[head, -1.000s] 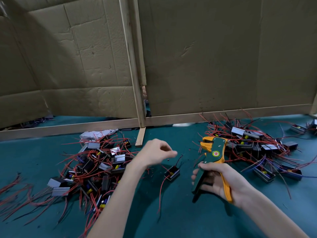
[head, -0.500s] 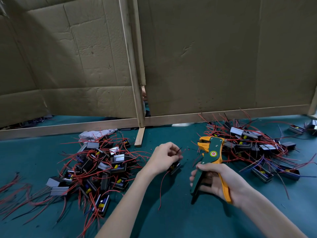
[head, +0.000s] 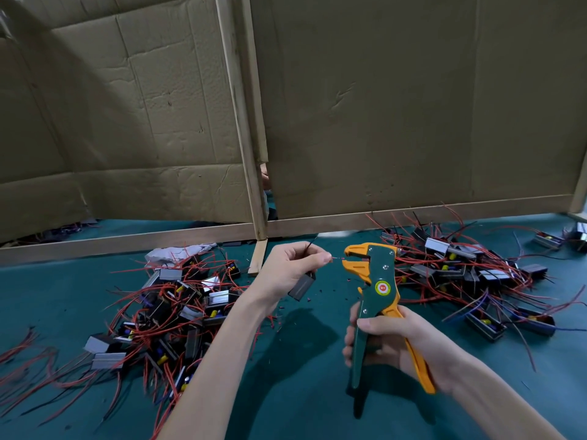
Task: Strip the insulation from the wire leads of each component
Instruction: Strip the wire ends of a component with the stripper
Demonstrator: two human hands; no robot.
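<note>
My left hand (head: pixel 293 266) holds a small dark box-shaped component (head: pixel 301 285) above the table and pinches its red lead (head: pixel 337 258) between thumb and forefinger. The lead's tip reaches into the orange jaws of a green and orange wire stripper (head: pixel 374 281). My right hand (head: pixel 394 341) grips the stripper's handles, with the tool upright and its jaws pointing left. A black lead sticks up from behind my left fingers.
A pile of components with red leads (head: pixel 171 309) lies left on the green table (head: pixel 301 392), another pile (head: pixel 470 274) at the right. Cardboard walls on wooden frames (head: pixel 254 173) close off the back. Small insulation scraps (head: pixel 317 293) lie between my hands.
My left hand picked the component off the table, lifted it and brought its red lead to the stripper's jaws. My right hand raised the stripper slightly and turned it more upright.
</note>
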